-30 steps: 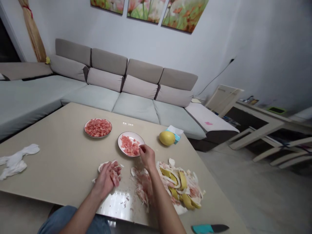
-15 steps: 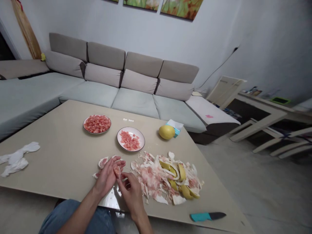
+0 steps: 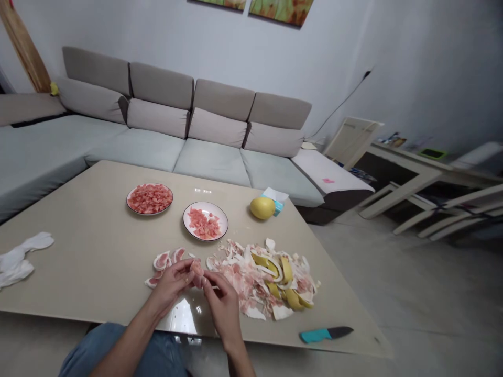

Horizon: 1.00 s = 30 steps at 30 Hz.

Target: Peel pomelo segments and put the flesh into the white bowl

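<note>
Between my two hands, above the near part of the table, is a pink pomelo segment (image 3: 197,269). My left hand (image 3: 173,283) grips it from the left with thumb and fingers. On its lower right side, my right hand (image 3: 223,298) pinches what looks like its thin skin. Several unpeeled pomelo segments (image 3: 161,261) lie on the table just beyond my left hand. To the right of my right hand spreads a heap of peel and membrane (image 3: 243,280). Farther off, a white plate (image 3: 188,230) holds some pink pulp pieces, and a second plate (image 3: 150,199) is piled with more.
A knife with a turquoise handle (image 3: 315,335) lies near the table's front right edge. A whole yellow pomelo (image 3: 262,208) sits by a tissue pack (image 3: 277,199). Crumpled white tissue (image 3: 19,262) is at the left. Behind the table stands a grey sofa (image 3: 212,159).
My left hand has turned from palm-up to gripping the segment by its side, and the segment is now held up between both hands. The view has shifted slightly right.
</note>
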Tool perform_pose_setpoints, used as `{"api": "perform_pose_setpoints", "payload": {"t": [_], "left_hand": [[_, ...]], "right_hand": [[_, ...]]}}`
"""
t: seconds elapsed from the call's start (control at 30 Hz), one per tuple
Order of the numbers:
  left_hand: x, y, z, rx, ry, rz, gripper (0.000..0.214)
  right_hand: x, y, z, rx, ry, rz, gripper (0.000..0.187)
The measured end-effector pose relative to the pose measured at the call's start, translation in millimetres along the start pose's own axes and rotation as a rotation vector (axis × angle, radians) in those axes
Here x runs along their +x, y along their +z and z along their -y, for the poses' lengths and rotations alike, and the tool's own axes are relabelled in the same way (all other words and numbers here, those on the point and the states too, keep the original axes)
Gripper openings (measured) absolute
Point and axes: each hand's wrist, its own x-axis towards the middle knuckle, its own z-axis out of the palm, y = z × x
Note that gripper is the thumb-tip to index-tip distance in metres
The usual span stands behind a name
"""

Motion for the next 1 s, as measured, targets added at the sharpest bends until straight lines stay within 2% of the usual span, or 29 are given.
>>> {"api": "perform_pose_setpoints", "payload": {"t": [0.3, 0.5, 0.57, 0.77, 0.87, 1.0], "left_hand": [[-1, -6.9, 2, 0.134, -0.006, -0.036, 0.046], [-1, -5.3, 2, 0.14, -0.03, -0.025, 0.047], [-2, -2.8, 2, 0.097, -0.04, 0.003, 0.045], [-4, 4.4, -1, -0.054, -0.051, 0.139, 0.019], [-3, 7.9, -1, -0.122, -0.055, 0.168, 0.017], [-3, 11.5, -1, -0.184, -0.036, 0.244, 0.023]], "right_hand": [[7, -15, 22, -0.029, 0.044, 0.074, 0.015], [10, -12, 23, -0.031, 0.152, 0.065, 0.016], [10, -10, 20, -0.016, 0.171, 0.049, 0.014], [13, -10, 13, -0.069, 0.115, 0.002, 0.006], [15, -11, 12, -0.095, 0.089, -0.019, 0.006], [16, -13, 14, -0.051, 0.116, 0.016, 0.006]]}}
